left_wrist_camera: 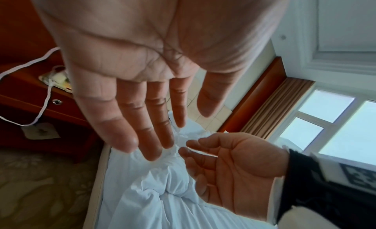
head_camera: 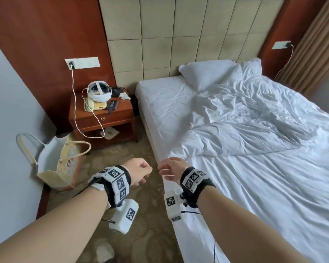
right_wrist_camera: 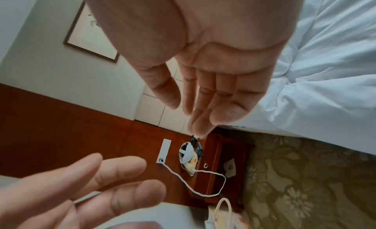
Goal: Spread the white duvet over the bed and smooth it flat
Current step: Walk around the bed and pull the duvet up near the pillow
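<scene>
— Head view first: what's around the bed (head_camera: pixel 179 103)?

— A wooden nightstand (head_camera: pixel 103 118) stands just beside it on the left, carrying a white headset (head_camera: pixel 100 92) on top of a cream telephone (head_camera: pixel 94 107), with a white cable (head_camera: pixel 74 103) running up to the wall socket (head_camera: pixel 71 65) and looping down past the drawer. A cream tote bag (head_camera: pixel 59 164) with long handles sits on the patterned carpet (head_camera: pixel 133 154) by the wall. Behind the bed there is a padded, square-panelled headboard (head_camera: pixel 179 35); brown curtains (head_camera: pixel 315 44) hang at the far right.

— And the white duvet (head_camera: pixel 245 126)?

— Crumpled in a heap across the upper middle of the mattress, all soft creases and folds, its near corner bunched close to the left edge. One pillow (head_camera: pixel 205 73) lies at the head, partly under the duvet's top. The lower half of the bed shows only wrinkled sheet.

— The hands?

— Both hover over the carpet beside the bed's edge, close together but apart. The left hand (head_camera: pixel 141 171) has its fingers straight and spread in the left wrist view, holding nothing. The right hand (head_camera: pixel 171 169) is relaxed, fingers loosely bent, also empty; neither touches the duvet.

— Anything you can't make out?

— The small dark items behind the headset are too tangled to name, and a white scrap on the carpet at the bottom is blurred. The bed's right side runs out of frame.
</scene>
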Action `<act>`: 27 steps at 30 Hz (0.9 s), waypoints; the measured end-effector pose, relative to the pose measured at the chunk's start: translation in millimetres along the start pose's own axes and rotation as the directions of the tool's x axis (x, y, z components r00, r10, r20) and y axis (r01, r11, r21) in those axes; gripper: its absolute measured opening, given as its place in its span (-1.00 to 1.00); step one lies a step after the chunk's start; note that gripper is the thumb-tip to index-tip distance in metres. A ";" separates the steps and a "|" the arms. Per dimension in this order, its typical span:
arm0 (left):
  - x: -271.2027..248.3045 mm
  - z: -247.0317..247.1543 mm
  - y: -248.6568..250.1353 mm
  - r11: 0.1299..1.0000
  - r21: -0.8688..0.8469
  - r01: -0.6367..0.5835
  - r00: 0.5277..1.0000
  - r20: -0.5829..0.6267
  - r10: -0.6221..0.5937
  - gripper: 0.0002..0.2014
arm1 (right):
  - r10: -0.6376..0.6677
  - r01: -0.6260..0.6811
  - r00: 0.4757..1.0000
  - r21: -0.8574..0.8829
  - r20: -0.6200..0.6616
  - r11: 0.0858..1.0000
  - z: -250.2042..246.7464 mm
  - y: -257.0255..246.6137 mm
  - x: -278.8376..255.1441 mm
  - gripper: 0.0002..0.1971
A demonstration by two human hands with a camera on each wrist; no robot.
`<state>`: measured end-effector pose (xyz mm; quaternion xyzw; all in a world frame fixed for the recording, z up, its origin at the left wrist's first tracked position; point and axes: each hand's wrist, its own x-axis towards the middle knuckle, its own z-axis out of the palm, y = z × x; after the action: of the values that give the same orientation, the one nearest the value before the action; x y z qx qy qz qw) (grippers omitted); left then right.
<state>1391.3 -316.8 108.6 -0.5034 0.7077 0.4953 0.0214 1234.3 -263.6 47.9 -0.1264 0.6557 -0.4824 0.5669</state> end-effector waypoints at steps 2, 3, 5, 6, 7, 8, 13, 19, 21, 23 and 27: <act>48.2 -23.1 2.0 0.999 0.029 -0.017 0.999 0.039 0.016 -0.87 | 0.009 -0.009 0.999 0.005 -0.054 1.000 6.8 -12.4 38.3 -0.92; 71.6 -36.1 5.1 0.999 0.042 -0.026 0.998 0.053 0.023 -0.88 | 0.018 -0.017 0.996 0.009 -0.082 1.000 8.5 -19.0 55.6 -0.90; 117.8 -65.7 18.8 0.996 0.060 -0.069 0.996 0.066 0.065 -0.88 | 0.019 -0.016 0.990 0.028 -0.137 0.999 9.9 -34.9 88.0 -0.92; 140.3 -81.2 29.1 0.993 0.062 -0.097 0.993 0.070 0.093 -0.88 | 0.018 -0.011 0.985 0.041 -0.174 0.999 8.5 -44.4 103.0 -0.97; 162.1 -96.6 41.8 0.991 0.063 -0.118 0.990 0.082 0.112 -0.89 | 0.028 -0.014 0.974 0.061 -0.223 0.998 5.2 -55.2 115.3 -0.98; 181.2 -109.4 55.8 0.988 0.069 -0.136 0.986 0.105 0.128 -0.91 | 0.040 -0.019 0.961 0.079 -0.273 0.997 1.1 -66.7 124.6 -0.94; 274.0 -138.6 119.3 0.970 0.098 -0.224 0.952 0.236 0.196 -0.88 | 0.080 -0.002 0.876 0.163 -0.475 0.987 -37.0 -110.2 168.6 -0.87; 377.3 -103.1 166.8 0.937 0.187 -0.294 0.867 0.466 0.179 -0.83 | 0.214 -0.083 0.771 0.239 -0.600 0.968 -106.3 -125.7 232.0 -0.82; 417.7 -90.1 188.5 0.916 0.227 -0.330 0.852 0.489 0.186 -0.83 | 0.258 -0.123 0.722 0.247 -0.642 0.961 -143.6 -131.3 267.0 -0.67; 457.8 -77.5 208.9 0.904 0.255 -0.343 0.849 0.495 0.182 -0.82 | 0.285 -0.214 0.639 0.191 -0.715 0.958 -183.5 -138.3 306.5 -0.46; 538.4 -64.1 245.1 0.897 0.323 -0.302 0.862 0.495 0.112 -0.87 | 0.359 -0.429 0.452 0.153 -0.817 0.890 -253.0 -164.1 378.1 0.00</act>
<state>976.4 -734.7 22.9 -0.2751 0.8166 0.4497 0.2351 829.8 -491.8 -87.2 0.2492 0.8717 -0.3142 0.2815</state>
